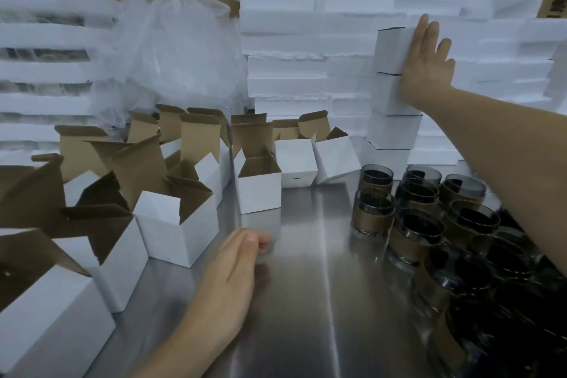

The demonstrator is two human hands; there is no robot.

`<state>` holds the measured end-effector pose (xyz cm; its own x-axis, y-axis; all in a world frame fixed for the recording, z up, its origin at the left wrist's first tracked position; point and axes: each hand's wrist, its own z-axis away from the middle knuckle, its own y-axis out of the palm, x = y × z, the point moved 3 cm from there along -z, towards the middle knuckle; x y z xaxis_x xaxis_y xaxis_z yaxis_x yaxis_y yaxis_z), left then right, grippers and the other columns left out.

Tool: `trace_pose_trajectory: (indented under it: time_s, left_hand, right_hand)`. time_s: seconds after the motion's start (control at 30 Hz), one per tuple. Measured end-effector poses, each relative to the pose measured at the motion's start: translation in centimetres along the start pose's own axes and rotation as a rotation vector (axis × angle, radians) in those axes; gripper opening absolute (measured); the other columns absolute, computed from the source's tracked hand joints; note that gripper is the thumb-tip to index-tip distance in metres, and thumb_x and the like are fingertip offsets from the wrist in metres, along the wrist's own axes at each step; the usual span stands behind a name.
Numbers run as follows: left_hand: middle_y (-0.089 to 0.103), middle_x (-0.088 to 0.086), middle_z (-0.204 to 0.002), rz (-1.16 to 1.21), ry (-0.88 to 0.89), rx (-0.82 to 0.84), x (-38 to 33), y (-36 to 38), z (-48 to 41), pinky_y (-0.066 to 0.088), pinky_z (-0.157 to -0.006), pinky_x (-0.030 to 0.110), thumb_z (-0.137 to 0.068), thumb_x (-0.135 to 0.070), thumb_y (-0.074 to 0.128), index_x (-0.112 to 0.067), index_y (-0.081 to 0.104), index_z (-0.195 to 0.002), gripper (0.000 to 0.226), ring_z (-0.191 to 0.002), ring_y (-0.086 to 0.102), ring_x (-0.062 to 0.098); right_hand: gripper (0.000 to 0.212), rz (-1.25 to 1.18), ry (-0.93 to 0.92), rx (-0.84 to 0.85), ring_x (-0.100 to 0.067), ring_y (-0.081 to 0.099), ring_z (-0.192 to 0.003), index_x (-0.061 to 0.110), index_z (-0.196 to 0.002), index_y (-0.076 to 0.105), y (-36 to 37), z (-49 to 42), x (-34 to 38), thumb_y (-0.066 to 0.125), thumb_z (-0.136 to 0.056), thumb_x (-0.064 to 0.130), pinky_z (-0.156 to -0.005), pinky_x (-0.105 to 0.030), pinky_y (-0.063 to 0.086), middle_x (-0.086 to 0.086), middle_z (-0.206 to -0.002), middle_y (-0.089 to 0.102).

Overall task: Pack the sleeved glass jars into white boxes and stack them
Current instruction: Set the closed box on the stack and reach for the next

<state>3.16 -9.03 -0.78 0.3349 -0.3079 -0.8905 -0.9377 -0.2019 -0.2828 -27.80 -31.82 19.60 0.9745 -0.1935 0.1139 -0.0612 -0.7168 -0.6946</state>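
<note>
Right grip (426,61): fingers apart, pressing flat against the stack of closed white cardboard boxes (394,129).
Left grip (233,270): loosely curled, holding nothing, resting on the bare steel tabletop (313,301).
Jars: brown-sleeved dark glass jars (417,224) standing unboxed below the right grip.

The right hand (425,61) presses flat, fingers straight, against the side of the top box (389,50) of a stack of closed white boxes (394,132). Sleeved glass jars (418,224) stand under its forearm. The left hand (233,267) rests loosely curled on the steel table (306,301), with an open white box (259,193) just beyond it.
</note>
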Motion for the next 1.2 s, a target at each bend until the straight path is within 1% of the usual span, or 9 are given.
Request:
trace_pose_trajectory:
  time_s: [0.27, 0.37, 0.43, 0.53, 0.73, 0.83, 0.97, 1.07, 1.2]
  left_hand:
    - [0.066, -0.009, -0.095, -0.044, 0.037, 0.026, -0.3, 0.2, 0.1, 0.035, -0.077, 0.000, -0.101, -0.026, 0.034, -0.025, 0.066, -0.087, 0.035, -0.096, 0.057, -0.006]
    - [0.066, -0.007, -0.094, -0.074, 0.052, 0.042, -0.5, 0.2, 0.1, 0.034, -0.077, 0.000, -0.102, -0.022, 0.035, -0.023, 0.066, -0.086, 0.035, -0.095, 0.056, -0.006]
    - [0.065, -0.007, -0.094, -0.087, 0.058, 0.033, -0.6, 0.1, 0.1, 0.034, -0.077, 0.000, -0.102, -0.021, 0.035, -0.022, 0.066, -0.086, 0.035, -0.094, 0.056, -0.008]
    - [0.065, -0.007, -0.093, -0.091, 0.063, 0.027, -0.6, 0.0, 0.1, 0.034, -0.077, 0.000, -0.102, -0.020, 0.035, -0.022, 0.066, -0.085, 0.036, -0.094, 0.056, -0.008]
    - [0.065, -0.010, -0.093, -0.094, 0.059, 0.024, -0.6, 0.0, 0.1, 0.035, -0.076, 0.001, -0.102, -0.020, 0.034, -0.022, 0.066, -0.085, 0.036, -0.093, 0.056, -0.008]
    - [0.065, -0.012, -0.093, -0.083, 0.057, 0.016, -0.7, 0.0, 0.1, 0.034, -0.075, -0.001, -0.102, -0.021, 0.035, -0.022, 0.067, -0.085, 0.036, -0.093, 0.056, -0.009]
    - [0.066, -0.012, -0.092, -0.072, 0.052, 0.012, -0.8, 0.0, 0.1, 0.035, -0.074, 0.000, -0.101, -0.021, 0.035, -0.022, 0.067, -0.084, 0.036, -0.093, 0.057, -0.008]
    - [0.066, -0.009, -0.092, -0.063, 0.048, 0.017, -0.9, -0.1, 0.2, 0.036, -0.074, 0.000, -0.101, -0.020, 0.036, -0.021, 0.067, -0.083, 0.036, -0.092, 0.057, -0.007]
    - [0.066, -0.012, -0.093, -0.084, 0.035, 0.025, -0.9, -0.1, 0.2, 0.034, -0.075, -0.001, -0.101, -0.023, 0.035, -0.022, 0.068, -0.084, 0.036, -0.093, 0.056, -0.008]
  right_hand:
    - [0.092, 0.074, -0.017, 0.135, -0.039, 0.026, -0.131, 0.008, -0.150, -0.017, 0.1, -0.3, -0.5, 0.048, -0.085, 0.000, -0.077, -0.044, 0.040, -0.005, -0.160, -0.015]
    - [0.094, 0.009, 0.008, 0.149, -0.046, 0.018, -0.138, 0.021, -0.152, -0.016, -0.1, 0.2, 0.2, 0.041, -0.082, -0.007, -0.072, -0.044, 0.042, -0.003, -0.158, -0.026]
    - [0.101, -0.025, -0.076, 0.107, -0.048, 0.004, -0.143, 0.039, -0.150, -0.014, 0.1, 1.2, 0.8, 0.039, -0.078, -0.009, -0.080, -0.052, 0.046, -0.001, -0.156, -0.030]
    - [0.098, -0.151, -0.081, 0.162, -0.043, -0.010, -0.145, 0.048, -0.148, -0.003, 0.9, 2.0, 1.1, 0.041, -0.076, -0.003, -0.103, -0.069, 0.027, 0.003, -0.156, -0.031]
    - [0.080, -0.498, -0.011, 0.081, -0.034, 0.015, -0.142, 0.045, -0.150, 0.004, 0.9, 2.2, 1.1, 0.040, -0.085, 0.016, -0.107, -0.066, 0.025, -0.002, -0.159, -0.020]
    - [0.090, -0.704, 0.133, 0.023, -0.032, 0.021, -0.143, 0.037, -0.151, -0.009, 1.0, 1.7, 1.1, 0.051, -0.086, 0.025, -0.108, -0.069, 0.016, -0.006, -0.161, -0.010]
    - [0.101, -0.841, 0.318, 0.018, -0.029, 0.023, -0.141, 0.022, -0.153, -0.014, 1.4, 0.6, 0.8, 0.060, -0.084, 0.031, -0.108, -0.067, 0.021, -0.004, -0.156, 0.019]
    - [0.103, -0.869, 0.368, 0.002, -0.030, 0.025, -0.137, 0.016, -0.153, -0.012, 1.7, 0.1, 0.5, 0.062, -0.083, 0.033, -0.107, -0.056, 0.028, -0.007, -0.150, 0.026]
    - [0.103, -0.835, 0.332, -0.064, -0.028, 0.040, -0.121, 0.019, -0.153, -0.010, 1.9, 0.2, 0.4, 0.065, -0.083, 0.034, -0.084, -0.033, 0.034, -0.010, -0.138, 0.028]
